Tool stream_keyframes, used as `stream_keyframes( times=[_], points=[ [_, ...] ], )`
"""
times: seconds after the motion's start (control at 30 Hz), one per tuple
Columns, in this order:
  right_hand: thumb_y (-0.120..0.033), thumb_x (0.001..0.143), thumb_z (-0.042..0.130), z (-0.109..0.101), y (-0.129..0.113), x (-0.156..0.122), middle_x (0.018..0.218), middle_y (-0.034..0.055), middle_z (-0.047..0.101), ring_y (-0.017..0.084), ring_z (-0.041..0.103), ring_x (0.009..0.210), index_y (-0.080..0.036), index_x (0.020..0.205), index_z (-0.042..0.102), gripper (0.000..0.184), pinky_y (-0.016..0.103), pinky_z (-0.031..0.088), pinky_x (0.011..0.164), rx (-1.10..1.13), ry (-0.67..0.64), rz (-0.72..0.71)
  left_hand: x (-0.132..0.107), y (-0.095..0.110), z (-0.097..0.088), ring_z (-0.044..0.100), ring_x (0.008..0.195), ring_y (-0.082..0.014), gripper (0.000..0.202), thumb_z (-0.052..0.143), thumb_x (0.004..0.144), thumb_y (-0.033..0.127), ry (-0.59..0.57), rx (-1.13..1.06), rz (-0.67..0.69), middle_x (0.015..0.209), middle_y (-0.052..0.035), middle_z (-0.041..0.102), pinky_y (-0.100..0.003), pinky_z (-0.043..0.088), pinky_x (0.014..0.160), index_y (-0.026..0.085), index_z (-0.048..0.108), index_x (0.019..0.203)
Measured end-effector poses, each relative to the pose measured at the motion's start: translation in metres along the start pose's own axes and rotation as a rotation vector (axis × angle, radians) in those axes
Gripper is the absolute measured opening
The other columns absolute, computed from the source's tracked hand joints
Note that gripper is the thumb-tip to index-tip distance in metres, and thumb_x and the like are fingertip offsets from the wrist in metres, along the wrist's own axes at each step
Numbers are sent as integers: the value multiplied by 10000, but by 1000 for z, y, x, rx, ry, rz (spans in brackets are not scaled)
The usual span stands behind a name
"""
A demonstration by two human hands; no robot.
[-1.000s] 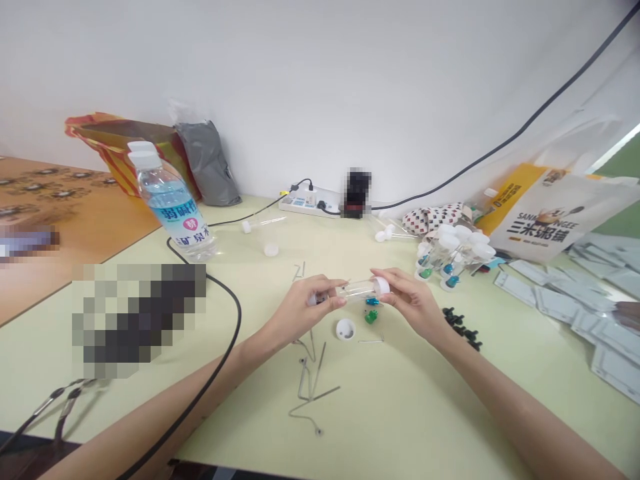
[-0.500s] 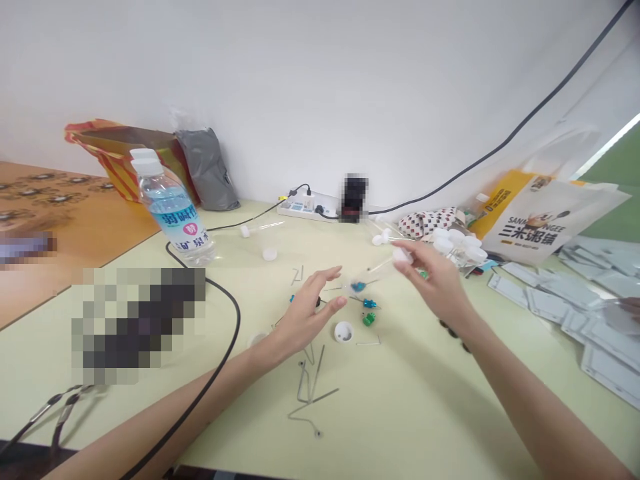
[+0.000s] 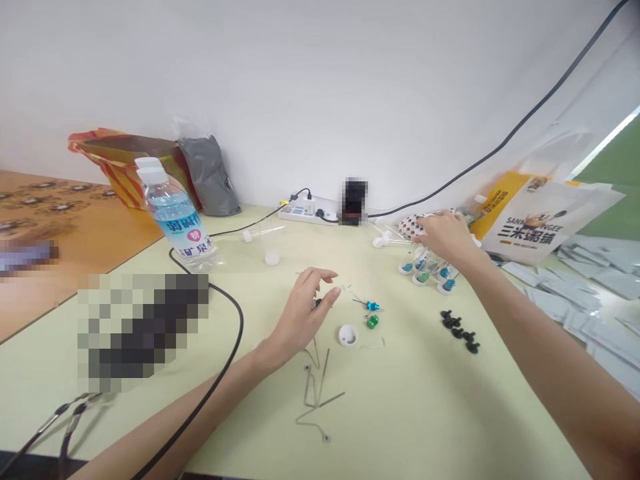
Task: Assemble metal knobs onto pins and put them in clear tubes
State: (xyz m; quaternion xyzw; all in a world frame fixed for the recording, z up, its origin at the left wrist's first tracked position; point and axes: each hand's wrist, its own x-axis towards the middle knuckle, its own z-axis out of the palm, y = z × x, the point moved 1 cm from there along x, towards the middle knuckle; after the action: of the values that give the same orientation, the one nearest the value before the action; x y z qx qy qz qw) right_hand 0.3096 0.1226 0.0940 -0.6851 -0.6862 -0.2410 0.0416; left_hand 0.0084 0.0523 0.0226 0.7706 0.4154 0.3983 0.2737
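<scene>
Your right hand (image 3: 443, 237) lay atop tube cluster (image 3: 425, 270), upper right of centre. Fingers curled over caps; grip on any tube not discernible. Tubes leaned bunched, likely propping each other. Your left hand (image 3: 303, 313) hovered mid-frame, fingers loosely spread, empty, just left of blue part (image 3: 371, 305), green part (image 3: 371, 322), white cap (image 3: 347, 335) on bench (image 3: 425, 400).

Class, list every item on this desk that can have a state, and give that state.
water bottle: capped, standing
power strip: plugs inserted
white cap: off, open side up
striped bag: open at top
left hand: open, fingers loosely curved
right hand: laid over capped tubes, grip unclear
capped tubes: leaning together, coloured parts inside
</scene>
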Motion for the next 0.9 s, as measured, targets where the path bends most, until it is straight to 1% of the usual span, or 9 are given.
stream_keyframes(
  times=[0.07,0.13,0.23,0.3,0.33,0.43,0.57,0.73,0.9],
  points=[
    [-252,861,516,-4,-13,7,1001,182,640,338,502,1045,-113,1019,626,237,445,357,827,-5,10,-10,3,-3,-2,470,775,-157,219,433,916,338,19,-9,-42,972,-31,555,-285,413,731,230,545,1071],
    [-215,896,452,-1,-35,14,1065,178,615,308,497,1065,-110,1060,598,243,416,371,848,1,7,-51,5,-5,-3,449,714,-145,224,432,914,342,37,-19,-66,945,-25,552,-270,408,683,229,549,1068],
    [-204,895,493,19,-74,26,1032,145,617,227,566,965,-113,1005,610,185,352,445,818,14,-76,-103,7,-10,-4,438,683,-136,213,454,901,336,73,-36,-73,924,-19,552,-258,392,652,225,562,1047],
    [-319,892,536,38,-94,34,1118,92,573,192,580,968,-129,1113,551,291,385,494,824,9,-126,-77,8,-14,-4,426,648,-126,206,459,898,330,101,-53,-81,901,-13,554,-252,382,632,221,567,1035],
    [-323,889,542,47,-100,38,1145,98,561,197,581,978,-130,1144,535,320,392,501,825,9,-145,-55,9,-16,-4,417,626,-121,204,457,898,327,112,-59,-88,888,-11,553,-249,377,617,220,568,1032],
    [-322,888,545,68,-105,49,1156,96,555,200,580,984,-133,1161,525,333,398,504,824,13,-195,19,11,-21,-4,412,599,-114,202,448,902,318,135,-55,-100,857,-9,550,-244,365,587,210,566,1027],
    [-322,888,545,78,-102,50,1155,95,556,201,580,984,-134,1162,525,333,399,504,824,31,-248,63,12,-23,-4,458,637,-121,193,463,894,304,141,-47,-99,831,-12,547,-244,362,596,199,576,1010],
    [-321,885,550,76,-107,16,1155,101,555,204,579,988,-126,1159,527,337,399,502,828,122,-275,25,10,-20,-3,480,668,-130,205,450,898,315,122,-50,-86,840,-15,553,-247,363,601,209,579,1017],
    [-322,896,532,71,-100,-22,1163,87,554,195,578,985,-153,1157,530,311,397,503,828,353,-290,-15,10,-21,-3,471,672,-131,189,464,884,303,124,-38,-84,876,-14,567,-252,368,614,218,584,1003]
  ],
)
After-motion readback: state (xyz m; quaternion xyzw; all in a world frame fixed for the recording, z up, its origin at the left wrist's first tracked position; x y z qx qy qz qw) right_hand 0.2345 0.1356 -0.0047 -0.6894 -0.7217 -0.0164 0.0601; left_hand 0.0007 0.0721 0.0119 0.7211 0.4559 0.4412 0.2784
